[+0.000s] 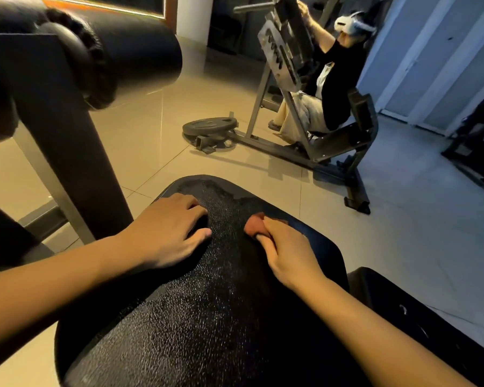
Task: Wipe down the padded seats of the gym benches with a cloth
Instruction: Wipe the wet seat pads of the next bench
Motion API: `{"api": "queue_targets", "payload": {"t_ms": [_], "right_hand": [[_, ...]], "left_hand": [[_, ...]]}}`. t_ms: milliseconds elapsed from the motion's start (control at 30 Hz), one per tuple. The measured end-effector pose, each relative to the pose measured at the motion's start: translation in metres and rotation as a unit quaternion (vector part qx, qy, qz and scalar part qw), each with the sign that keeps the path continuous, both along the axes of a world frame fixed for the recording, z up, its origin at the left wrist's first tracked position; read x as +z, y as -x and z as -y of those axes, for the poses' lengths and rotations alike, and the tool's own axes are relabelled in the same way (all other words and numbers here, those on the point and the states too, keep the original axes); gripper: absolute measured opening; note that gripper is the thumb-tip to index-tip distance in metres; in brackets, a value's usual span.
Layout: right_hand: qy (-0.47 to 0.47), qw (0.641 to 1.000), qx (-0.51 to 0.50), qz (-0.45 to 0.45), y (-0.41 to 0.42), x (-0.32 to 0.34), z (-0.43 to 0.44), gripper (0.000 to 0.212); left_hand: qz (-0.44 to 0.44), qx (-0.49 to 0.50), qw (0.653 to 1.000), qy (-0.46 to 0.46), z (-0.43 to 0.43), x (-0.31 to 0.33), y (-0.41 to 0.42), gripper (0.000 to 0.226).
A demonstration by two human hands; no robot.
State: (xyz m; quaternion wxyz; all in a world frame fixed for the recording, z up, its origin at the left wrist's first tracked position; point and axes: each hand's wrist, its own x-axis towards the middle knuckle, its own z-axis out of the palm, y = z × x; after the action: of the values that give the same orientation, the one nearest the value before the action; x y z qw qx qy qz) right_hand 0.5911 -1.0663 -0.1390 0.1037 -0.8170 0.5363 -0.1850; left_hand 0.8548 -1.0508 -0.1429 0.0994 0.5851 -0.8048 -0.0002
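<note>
A black padded bench seat (pixel 207 297) with a grainy, shiny surface fills the lower middle of the view. My left hand (pixel 168 233) rests on its left side, palm down, fingers loosely spread over the edge. My right hand (pixel 285 252) grips a small bunched reddish-brown cloth (pixel 253 226) and presses it onto the seat near the far end. Only a bit of the cloth shows past my fingers.
A black foam roller pad (pixel 118 48) on a dark steel post (pixel 73 152) rises at the left. Another black pad (pixel 419 325) lies at lower right. Across the tiled floor a person wearing a headset sits at a grey machine (pixel 296 107), beside a weight plate (pixel 210 125).
</note>
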Motion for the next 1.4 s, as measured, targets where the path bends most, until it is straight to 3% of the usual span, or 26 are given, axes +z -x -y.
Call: {"api": "queue_targets", "payload": {"t_ms": [233,400,467,633,767,933,1067,1133,1300,1400], "right_hand": [[0.0,0.998,-0.062,0.01,-0.045,-0.003,0.064,0.024],[-0.026,0.998,0.053,0.011,-0.032,0.0,-0.008,0.011],[-0.03,0.996,0.083,-0.013,-0.023,0.004,-0.025,0.011],[-0.003,1.0,0.016,-0.011,-0.07,0.005,0.069,0.027],[-0.01,1.0,-0.015,0.019,-0.127,0.001,0.086,0.027],[-0.002,0.982,0.186,0.02,-0.109,-0.003,0.014,0.038],[-0.012,1.0,0.002,0.018,-0.067,0.008,0.072,0.031],[-0.003,0.999,-0.041,0.035,-0.089,0.012,0.074,0.032],[-0.008,0.986,0.164,0.014,-0.163,0.012,0.012,0.028],[0.005,0.982,0.178,-0.056,-0.147,0.02,0.032,0.027]], "left_hand": [[0.008,0.009,1.0,-0.015,-0.001,0.008,0.002,0.08],[0.057,0.065,0.995,-0.04,-0.001,0.023,-0.013,0.075],[0.058,0.088,0.991,-0.078,-0.004,0.025,-0.019,0.088],[0.017,0.119,0.983,-0.136,-0.025,0.024,-0.03,0.108],[0.014,0.153,0.973,-0.174,-0.031,0.035,-0.035,0.1],[-0.028,0.148,0.956,-0.25,-0.026,0.048,-0.049,0.081],[-0.063,0.143,0.955,-0.252,-0.033,0.046,-0.051,0.077],[-0.072,0.145,0.954,-0.252,-0.035,0.045,-0.05,0.074],[-0.042,0.182,0.951,-0.248,-0.046,0.057,-0.051,0.052],[0.007,0.193,0.955,-0.224,-0.058,0.059,-0.049,0.058]]}}
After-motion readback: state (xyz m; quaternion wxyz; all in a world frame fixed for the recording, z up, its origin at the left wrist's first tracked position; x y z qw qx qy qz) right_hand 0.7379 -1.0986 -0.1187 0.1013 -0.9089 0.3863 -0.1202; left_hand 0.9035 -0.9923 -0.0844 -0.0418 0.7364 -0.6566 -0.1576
